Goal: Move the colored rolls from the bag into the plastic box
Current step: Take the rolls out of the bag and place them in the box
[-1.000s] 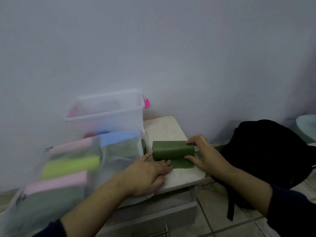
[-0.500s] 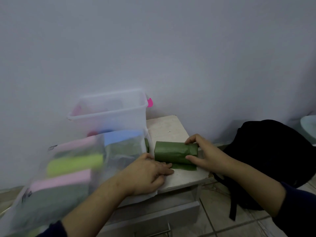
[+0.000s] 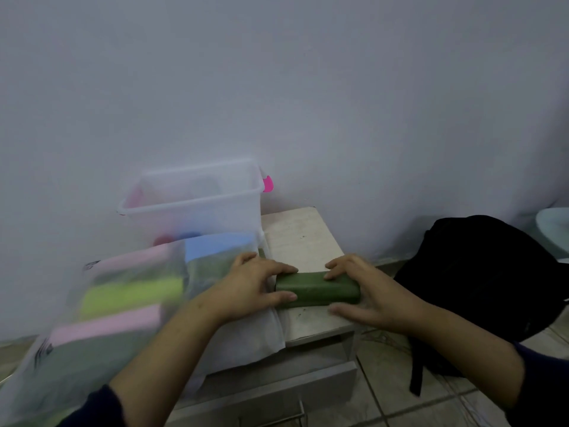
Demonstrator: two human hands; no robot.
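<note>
Dark green roll (image 3: 317, 290) lies flat on the tabletop (image 3: 303, 238), between both hands. Left hand (image 3: 251, 286) grips its left end, fingers (image 3: 284, 268) and thumb curled round it. Right hand (image 3: 368, 292) grips the right end likewise. Clear bag (image 3: 101, 303) of rolls lies left; plastic box (image 3: 197, 198) stands behind, against the wall.

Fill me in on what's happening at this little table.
A person is working on a dark green roll lying on the small table. The left hand grips its left end and the right hand grips its right end. Beside it lies a clear bag with pink, yellow-green and blue rolls still inside. The plastic box stands behind by the wall; something pink and blue shows at its bottom.
</note>
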